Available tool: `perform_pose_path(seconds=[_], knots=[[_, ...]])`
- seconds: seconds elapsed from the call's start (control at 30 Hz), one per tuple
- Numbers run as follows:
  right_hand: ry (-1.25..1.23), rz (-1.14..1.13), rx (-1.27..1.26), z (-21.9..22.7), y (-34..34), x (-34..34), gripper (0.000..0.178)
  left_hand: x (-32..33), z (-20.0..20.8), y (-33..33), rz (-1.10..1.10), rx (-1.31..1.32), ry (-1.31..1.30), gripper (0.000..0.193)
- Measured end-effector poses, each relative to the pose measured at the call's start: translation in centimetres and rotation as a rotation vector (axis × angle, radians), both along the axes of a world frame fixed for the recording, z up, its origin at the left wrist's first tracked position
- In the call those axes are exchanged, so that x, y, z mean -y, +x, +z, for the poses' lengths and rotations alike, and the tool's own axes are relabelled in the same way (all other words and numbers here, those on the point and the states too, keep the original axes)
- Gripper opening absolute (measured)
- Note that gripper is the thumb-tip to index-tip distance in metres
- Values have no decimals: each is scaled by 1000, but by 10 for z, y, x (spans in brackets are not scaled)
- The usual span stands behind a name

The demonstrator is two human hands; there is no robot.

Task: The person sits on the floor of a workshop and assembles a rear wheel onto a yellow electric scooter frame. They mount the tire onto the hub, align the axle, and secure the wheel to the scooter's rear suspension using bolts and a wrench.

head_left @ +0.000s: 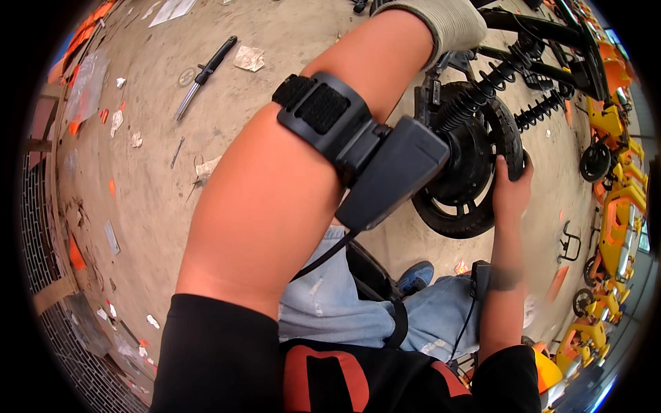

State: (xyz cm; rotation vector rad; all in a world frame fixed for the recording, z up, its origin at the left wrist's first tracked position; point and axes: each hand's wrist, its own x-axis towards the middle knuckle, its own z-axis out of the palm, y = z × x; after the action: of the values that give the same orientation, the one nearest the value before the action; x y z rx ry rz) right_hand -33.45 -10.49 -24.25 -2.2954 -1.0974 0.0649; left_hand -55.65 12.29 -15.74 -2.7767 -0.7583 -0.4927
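Note:
My left arm reaches up across the middle of the view, a black strap and a dark box fixed on its forearm. My left hand [451, 24], in a pale knitted glove, is beside the black vehicle frame [537, 26] at the top; its fingers are hidden. My bare right hand [513, 193] grips the right edge of a black scooter wheel [454, 219], thumb on the near side of the tyre, the other fingers largely behind it. Above the wheel, a coil-spring shock absorber [482, 89] slants toward the frame, and a second shock absorber [547, 109] is farther right.
On the concrete floor at the left lie a loose fork tube [205, 79], a small wrench [177, 151] and crumpled paper [249, 58]. A bent black metal bracket [569, 241] lies at the right. Several yellow scooters [616, 224] line the right side.

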Motion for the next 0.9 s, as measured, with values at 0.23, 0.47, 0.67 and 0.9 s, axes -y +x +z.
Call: perform_pose_path(seconds=[0.23, 0.47, 0.67, 0.9], knots=[[-38, -34, 19, 0, 0, 9, 72, 43, -54, -4, 397, 117, -821, 19], [1, -9, 29, 8, -9, 1, 69, 66, -159, 9, 9, -411, -719, 20], [33, -18, 13, 9, -5, 4, 66, 104, -234, 27, 390, 170, -1523, 23], [-6, -55, -33, 15, 0, 9, 68, 129, -213, 56, 712, 711, -1830, 28]])
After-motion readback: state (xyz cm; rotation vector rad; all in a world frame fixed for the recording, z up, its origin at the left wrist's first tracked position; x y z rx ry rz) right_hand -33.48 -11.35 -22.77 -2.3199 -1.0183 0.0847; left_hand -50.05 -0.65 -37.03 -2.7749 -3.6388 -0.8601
